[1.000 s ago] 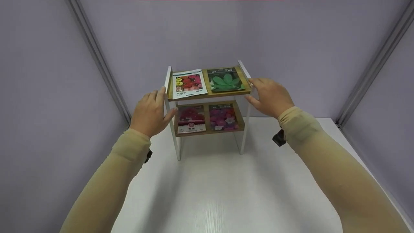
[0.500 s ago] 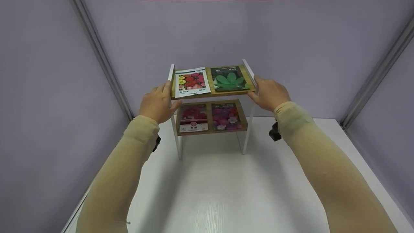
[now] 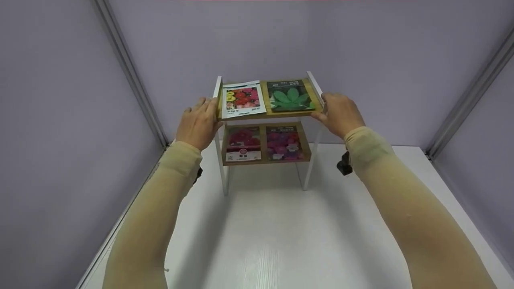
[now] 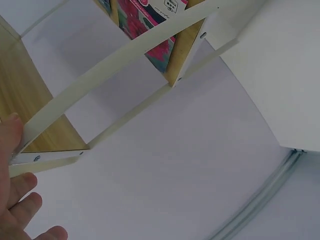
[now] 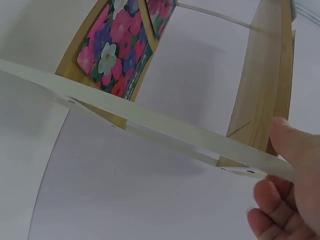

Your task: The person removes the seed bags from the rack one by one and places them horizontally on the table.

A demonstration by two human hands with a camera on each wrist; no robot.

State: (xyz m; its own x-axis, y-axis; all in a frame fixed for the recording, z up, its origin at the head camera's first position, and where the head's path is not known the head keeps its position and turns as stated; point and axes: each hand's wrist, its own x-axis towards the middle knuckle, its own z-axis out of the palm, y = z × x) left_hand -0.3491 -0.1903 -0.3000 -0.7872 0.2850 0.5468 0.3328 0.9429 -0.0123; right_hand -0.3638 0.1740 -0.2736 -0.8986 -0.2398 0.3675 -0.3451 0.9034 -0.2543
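Note:
A small two-tier rack with wooden shelves (image 3: 277, 115) and white side frames stands upright on the white surface. My left hand (image 3: 197, 124) grips its upper left front corner, thumb on the inner side and fingers outside. At the opposite front corner, my right hand (image 3: 341, 114) holds the frame between thumb and fingers. On the top shelf lie a white-bordered flower packet (image 3: 243, 99) and a dark packet with a green leaf (image 3: 292, 97). Below them are a red-flower packet (image 3: 243, 142) and a pink and purple flower packet (image 3: 284, 144).
Pale walls (image 3: 261, 44) rise behind and at both sides, with grey metal corner strips (image 3: 128, 68). The white floor surface (image 3: 265, 224) extends in front of the rack. Black wrist devices (image 3: 344, 164) show at both sleeves.
Both hands have closed in on the rack's upper corners, the left thumb now lying against its post. The whole view has shifted slightly; the packets keep their places on the shelves.

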